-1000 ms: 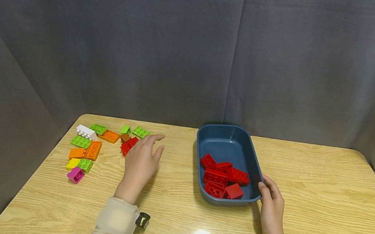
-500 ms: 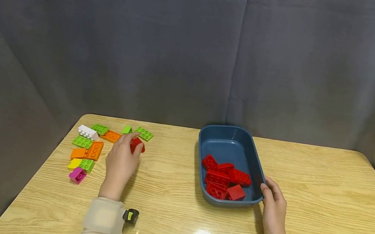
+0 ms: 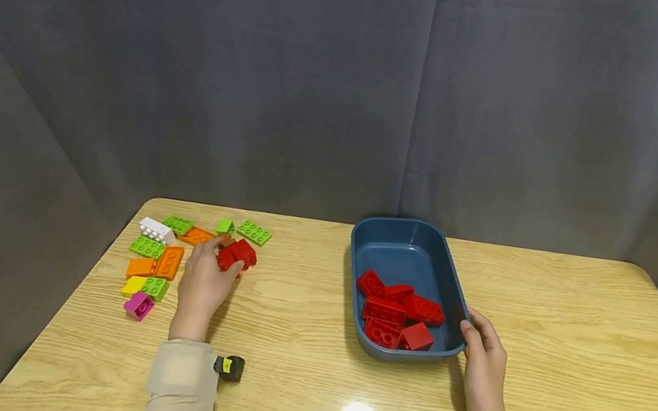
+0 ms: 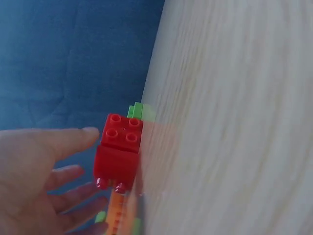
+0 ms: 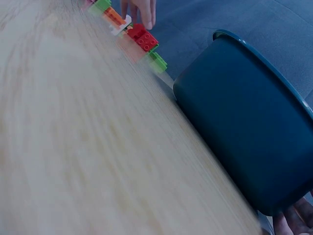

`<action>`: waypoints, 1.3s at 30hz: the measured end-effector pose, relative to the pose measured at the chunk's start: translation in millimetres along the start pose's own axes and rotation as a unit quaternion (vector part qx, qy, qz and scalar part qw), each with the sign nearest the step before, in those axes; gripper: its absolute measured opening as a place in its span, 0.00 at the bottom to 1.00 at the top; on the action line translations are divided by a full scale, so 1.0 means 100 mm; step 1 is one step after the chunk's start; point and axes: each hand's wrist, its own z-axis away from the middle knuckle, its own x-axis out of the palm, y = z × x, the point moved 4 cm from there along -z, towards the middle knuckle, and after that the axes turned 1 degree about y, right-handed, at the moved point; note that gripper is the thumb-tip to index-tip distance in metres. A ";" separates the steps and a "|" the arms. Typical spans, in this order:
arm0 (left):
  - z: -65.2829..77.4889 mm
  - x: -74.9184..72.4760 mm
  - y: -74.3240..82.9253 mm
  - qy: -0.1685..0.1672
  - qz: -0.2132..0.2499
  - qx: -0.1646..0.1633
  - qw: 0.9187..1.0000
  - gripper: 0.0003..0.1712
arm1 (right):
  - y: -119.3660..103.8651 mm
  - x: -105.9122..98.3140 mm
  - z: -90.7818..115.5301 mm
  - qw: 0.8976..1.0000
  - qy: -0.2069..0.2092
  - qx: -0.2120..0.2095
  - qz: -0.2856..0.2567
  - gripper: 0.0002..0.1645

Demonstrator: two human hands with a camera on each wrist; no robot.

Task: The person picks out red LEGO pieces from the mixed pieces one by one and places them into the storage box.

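Note:
My left hand [image 3: 205, 281] is at two red toy bricks, thumb on the near side and fingers behind. In the left wrist view one red brick [image 4: 122, 129] shows its studs upward, and the other red brick [image 4: 116, 163] lies on its side against it. The thumb tip is right at the studded brick's edge, with the fingers loosely spread. On the right, my right hand [image 3: 481, 370] grips the near right corner of a blue plastic bin [image 3: 354, 298], thumb at the rim and fingers along the outer wall. Several red bricks [image 3: 384, 311] lie in the bin's near half.
Left of the red bricks lie a white brick [image 3: 156, 230], a green plate [image 3: 147, 247], orange pieces [image 3: 169, 262], a yellow brick [image 3: 133, 286] and a magenta brick [image 3: 139, 305]. Another green plate [image 3: 254, 233] lies behind them. A grey curtain [image 3: 319, 108] hangs along the wooden table's [image 3: 286, 374] back edge.
My left hand has moved left and down to the red bricks, with its fingers coming behind them. The right hand keeps its hold on the bin.

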 end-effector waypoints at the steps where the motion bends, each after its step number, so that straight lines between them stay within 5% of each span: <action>1: 0.00 0.01 -0.02 -0.003 0.001 -0.005 1.000 0.34 | 0.00 0.00 0.00 1.000 0.000 0.000 0.000 0.28; 26: 0.02 0.07 -0.12 -0.008 -0.020 -0.019 1.000 0.37 | 0.01 -0.01 0.01 1.000 0.000 0.006 -0.011 0.28; 39: 0.01 0.03 0.01 0.038 -0.003 -0.010 0.999 0.33 | 0.01 -0.01 -0.01 1.000 -0.004 0.008 -0.009 0.27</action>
